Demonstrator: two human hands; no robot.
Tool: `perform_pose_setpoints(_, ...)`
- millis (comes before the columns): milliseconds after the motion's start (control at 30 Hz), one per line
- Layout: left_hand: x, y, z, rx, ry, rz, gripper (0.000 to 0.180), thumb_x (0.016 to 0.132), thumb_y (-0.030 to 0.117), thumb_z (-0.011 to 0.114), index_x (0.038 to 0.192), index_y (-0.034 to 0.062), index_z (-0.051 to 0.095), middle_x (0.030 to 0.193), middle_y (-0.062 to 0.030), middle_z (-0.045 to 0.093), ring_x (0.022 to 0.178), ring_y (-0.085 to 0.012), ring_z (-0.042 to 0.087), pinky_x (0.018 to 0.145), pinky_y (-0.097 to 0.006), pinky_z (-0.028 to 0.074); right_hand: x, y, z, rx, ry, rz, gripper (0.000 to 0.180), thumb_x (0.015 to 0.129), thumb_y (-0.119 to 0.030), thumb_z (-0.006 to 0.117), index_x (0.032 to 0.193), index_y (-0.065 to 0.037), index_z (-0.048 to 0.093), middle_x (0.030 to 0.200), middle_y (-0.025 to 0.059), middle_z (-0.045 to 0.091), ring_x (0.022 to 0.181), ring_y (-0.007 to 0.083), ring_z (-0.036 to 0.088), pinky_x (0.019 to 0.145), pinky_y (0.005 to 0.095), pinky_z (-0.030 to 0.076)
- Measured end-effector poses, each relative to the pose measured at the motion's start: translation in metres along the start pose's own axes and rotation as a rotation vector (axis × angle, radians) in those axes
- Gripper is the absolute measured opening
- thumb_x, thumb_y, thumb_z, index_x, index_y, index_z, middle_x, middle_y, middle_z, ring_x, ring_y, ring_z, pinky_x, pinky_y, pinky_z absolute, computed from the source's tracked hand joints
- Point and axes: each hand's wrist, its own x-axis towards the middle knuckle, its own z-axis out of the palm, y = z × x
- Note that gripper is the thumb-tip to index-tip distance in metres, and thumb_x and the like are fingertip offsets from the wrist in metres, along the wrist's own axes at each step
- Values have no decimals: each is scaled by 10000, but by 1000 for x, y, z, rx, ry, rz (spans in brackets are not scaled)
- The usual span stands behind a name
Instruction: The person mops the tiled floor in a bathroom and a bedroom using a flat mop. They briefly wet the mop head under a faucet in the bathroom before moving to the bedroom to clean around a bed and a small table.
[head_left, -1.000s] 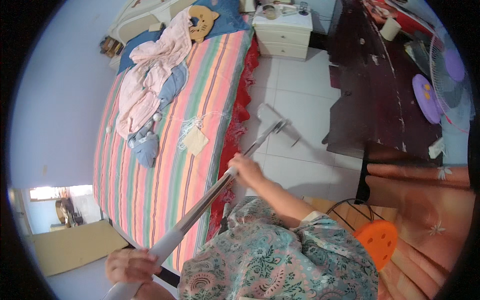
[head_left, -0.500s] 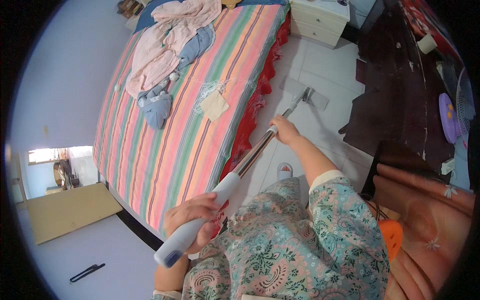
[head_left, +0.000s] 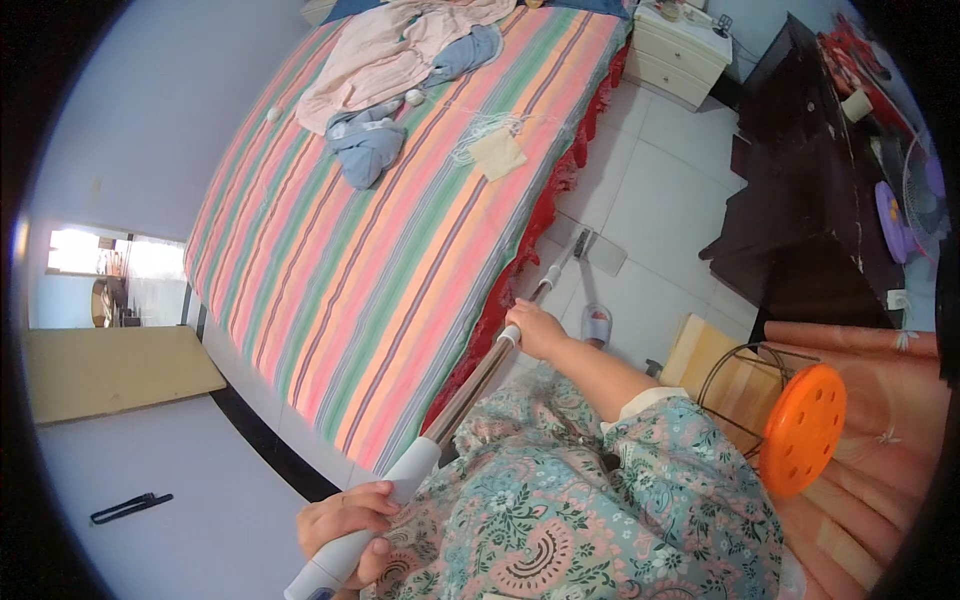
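The mop (head_left: 475, 393) slants on one long, straight axis, from the lower left, beside the left hand (head_left: 340, 522), up and to the right, past the right hand (head_left: 538, 330) to the floor (head_left: 665, 215). Its far end points away from the person. The flat plate (head_left: 608, 256) at that end lies on the tiles beyond the right fingers, its long side set crosswise to the pole, running from upper left to lower right.

Both sets of fingers are closed on the mop — the left ones around the thick white grip (head_left: 418, 463), the right ones around the slimmer pole, next to a white collar (head_left: 511, 334). The grip shows on both sides of the left fingers: its rounded butt sticks out below them, and its upper part runs on above them. Between the two hands the pole is bare and metallic.

To the left of the right fingers spreads the striped bed (head_left: 390, 260), with a square beige cloth (head_left: 498, 154) on it, farther off than those fingers. A slippered foot (head_left: 597, 323) stands just right of them — nearer than the plate — and an orange stool (head_left: 803, 428) sits well to their right.
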Motion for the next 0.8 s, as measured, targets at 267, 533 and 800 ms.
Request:
perform_pose_setpoints(267,-64,1,-38,15,-153,81,248,694,236,632,608,20,544,653,-112,616,690,-235,636,752,-347,523,-44,-43,48,-12,-44,-17,210,690,-34,615,866,-94,518,1032,89,554,1188,319,409,925,409,396)
perform_pose_setpoints(533,-61,40,-29,116,-110,104,287,707,272,662,595,31,553,607,-99,607,678,-226,643,673,-316,530,-69,-50,34,20,-51,-20,161,722,-70,583,866,-110,524,1020,92,554,1108,327,472,844,417,429)
perform_pose_setpoints(800,-50,53,-36,-68,90,142,249,666,226,660,570,15,571,593,-115,617,589,-229,640,675,-322,540,-87,-69,9,-59,-214,-138,127,729,-135,554,856,-133,551,898,64,566,903,280,546,718,406,446)
